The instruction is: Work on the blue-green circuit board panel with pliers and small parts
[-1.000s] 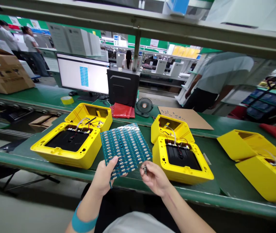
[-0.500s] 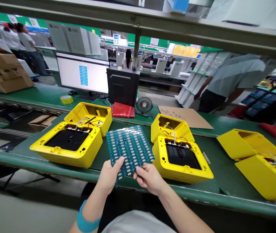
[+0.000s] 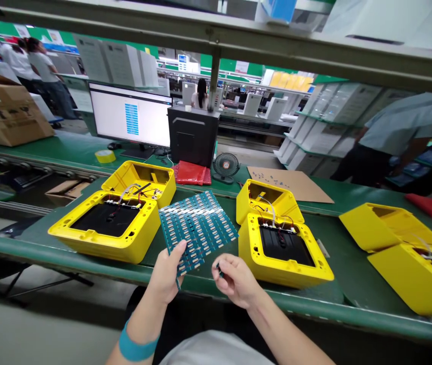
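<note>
My left hand [image 3: 167, 274] grips a teal circuit board panel [image 3: 202, 228] at its near left corner, thumb on top. Rows of small pale parts cover the panel, which tilts over the green bench. Just off the panel's near right edge, my right hand [image 3: 236, 281] is closed in a pinch around a small circuit board piece [image 3: 221, 270], mostly hidden by the fingers. An open yellow case [image 3: 140, 246] with a black inner panel and loose wires stands to the left. Another open yellow case [image 3: 287, 271] stands close beyond my right hand.
A third yellow case [image 3: 401, 274] sits at the far right. Behind the work stand a monitor [image 3: 132, 114], a black computer tower [image 3: 193, 134], a small fan [image 3: 226, 166], red bags [image 3: 191, 172] and a cardboard sheet [image 3: 295, 185] with small pieces. A metal beam [image 3: 276, 43] crosses overhead.
My right hand has come away from the panel, pinching a small board piece. The panel has turned and shifted slightly left in my left hand. A person in the background has moved right.
</note>
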The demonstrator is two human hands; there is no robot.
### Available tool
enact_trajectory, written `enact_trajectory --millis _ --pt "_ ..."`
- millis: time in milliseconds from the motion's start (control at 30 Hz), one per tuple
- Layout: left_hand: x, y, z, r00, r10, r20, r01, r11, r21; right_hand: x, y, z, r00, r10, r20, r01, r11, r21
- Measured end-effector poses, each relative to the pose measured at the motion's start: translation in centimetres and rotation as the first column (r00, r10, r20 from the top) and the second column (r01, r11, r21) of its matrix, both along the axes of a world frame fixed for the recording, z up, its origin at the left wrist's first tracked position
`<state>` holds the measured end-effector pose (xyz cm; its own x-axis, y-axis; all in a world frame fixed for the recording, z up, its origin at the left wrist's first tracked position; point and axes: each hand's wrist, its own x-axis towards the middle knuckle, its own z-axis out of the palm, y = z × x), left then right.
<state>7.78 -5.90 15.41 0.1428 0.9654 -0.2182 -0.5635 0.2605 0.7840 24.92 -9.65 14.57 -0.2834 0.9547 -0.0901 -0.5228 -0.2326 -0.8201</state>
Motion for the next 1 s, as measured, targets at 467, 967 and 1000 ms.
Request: enact_trajectory --millis 467,967,1000 --pt "1.0 -0.7 -1.7 0.91 0.029 -0.413 0.023 0.992 0.122 -1.5 0.1 -0.6 0.974 0.14 0.176 -0.128 0.989 -0.077" --pt "1.6 -0.7 -1.5 0.979 -0.005 -0.205 0.017 0.998 0.06 -1.6 0.0 -1.4 0.993 0.011 0.114 0.0 0.996 -0.093" --pt "1.7 -0.7 -1.4 0.988 -0.012 -0.156 0.02 0.999 0.048 -1.7 -0.1 -1.6 0.996 -0.002 0.092 0.011 0.995 -0.098"
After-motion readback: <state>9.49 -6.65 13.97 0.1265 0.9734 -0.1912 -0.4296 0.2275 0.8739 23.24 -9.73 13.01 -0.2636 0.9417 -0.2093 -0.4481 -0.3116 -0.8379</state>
